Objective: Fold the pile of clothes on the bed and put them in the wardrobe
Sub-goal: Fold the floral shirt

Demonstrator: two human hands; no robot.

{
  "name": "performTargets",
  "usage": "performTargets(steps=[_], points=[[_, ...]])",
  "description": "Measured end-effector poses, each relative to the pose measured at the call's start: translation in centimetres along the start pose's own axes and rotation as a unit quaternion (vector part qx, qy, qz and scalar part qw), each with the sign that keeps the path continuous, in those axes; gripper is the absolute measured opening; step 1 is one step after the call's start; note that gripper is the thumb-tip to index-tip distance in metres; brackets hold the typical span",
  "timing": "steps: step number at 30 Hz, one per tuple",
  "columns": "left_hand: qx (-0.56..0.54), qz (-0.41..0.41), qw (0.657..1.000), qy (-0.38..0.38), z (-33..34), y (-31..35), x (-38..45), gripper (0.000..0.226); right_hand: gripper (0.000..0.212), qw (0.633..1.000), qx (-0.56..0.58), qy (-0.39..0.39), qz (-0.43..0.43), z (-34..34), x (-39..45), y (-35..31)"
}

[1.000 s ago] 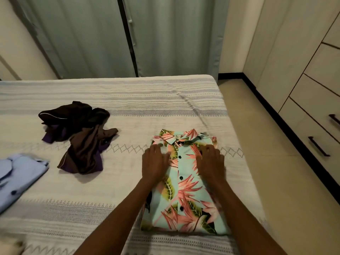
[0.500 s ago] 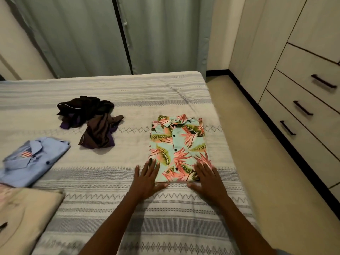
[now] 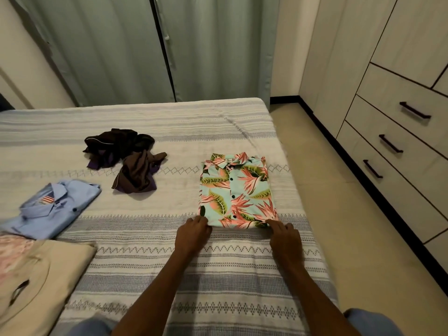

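Observation:
A folded turquoise shirt with pink and green leaves (image 3: 236,190) lies collar-away on the striped bed cover (image 3: 218,267). My left hand (image 3: 192,232) is at its near left corner with fingers curled onto the hem. My right hand (image 3: 284,235) is at the near right corner, fingertips on the hem. A crumpled dark brown and purple garment (image 3: 128,158) lies unfolded further left. A folded light blue shirt (image 3: 52,207) and a folded beige garment (image 3: 36,284) rest at the left. The wardrobe (image 3: 397,98) with drawers stands on the right.
Grey-green curtains (image 3: 155,49) hang behind the bed's far edge. A strip of tiled floor (image 3: 358,214) runs between the bed's right edge and the wardrobe drawers with dark handles (image 3: 391,144).
My hands slid from the shirt's upper part down to its near hem, and the fingers have curled at the two near corners. The view pulled back and the left-hand folded items came into sight.

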State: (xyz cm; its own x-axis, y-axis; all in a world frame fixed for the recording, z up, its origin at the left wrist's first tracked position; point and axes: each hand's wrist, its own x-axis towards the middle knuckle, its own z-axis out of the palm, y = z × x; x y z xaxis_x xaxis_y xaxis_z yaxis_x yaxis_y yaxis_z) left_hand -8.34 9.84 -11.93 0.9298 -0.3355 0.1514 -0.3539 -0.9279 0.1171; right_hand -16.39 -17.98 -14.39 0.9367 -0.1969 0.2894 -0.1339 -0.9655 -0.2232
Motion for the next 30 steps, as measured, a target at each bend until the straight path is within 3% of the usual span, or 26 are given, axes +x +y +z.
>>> performTargets(steps=[5,8,13,18,21,26,30], points=[[-0.229,-0.037,0.972,0.025,-2.2,0.4,-2.9,0.037,0.027,0.996,0.073,0.043,0.020,-1.4,-1.7,-0.3],[-0.366,-0.050,0.927,0.060,-2.7,0.4,-4.8,0.020,0.032,0.984,0.147,0.090,0.042,-2.6,-3.5,-0.6],[-0.537,-0.124,0.822,0.144,-6.2,2.2,-6.0,0.018,0.018,0.929,0.312,0.167,0.107,-7.1,-3.6,-2.2],[-0.621,-0.128,0.741,0.219,-13.4,4.0,-5.5,0.008,0.015,0.863,0.424,0.244,0.125,-13.8,-0.9,-4.7],[-0.628,-0.114,0.724,0.260,-18.5,4.7,-5.3,0.010,0.016,0.835,0.449,0.296,0.115,-18.4,0.5,-6.4],[-0.624,-0.085,0.702,0.332,-25.8,6.2,-6.4,0.015,0.019,0.845,0.392,0.348,0.112,-25.4,1.6,-8.7],[-0.626,-0.077,0.689,0.356,-30.6,7.1,-7.8,0.012,0.016,0.805,0.455,0.379,0.039,-29.3,1.0,-9.7]])
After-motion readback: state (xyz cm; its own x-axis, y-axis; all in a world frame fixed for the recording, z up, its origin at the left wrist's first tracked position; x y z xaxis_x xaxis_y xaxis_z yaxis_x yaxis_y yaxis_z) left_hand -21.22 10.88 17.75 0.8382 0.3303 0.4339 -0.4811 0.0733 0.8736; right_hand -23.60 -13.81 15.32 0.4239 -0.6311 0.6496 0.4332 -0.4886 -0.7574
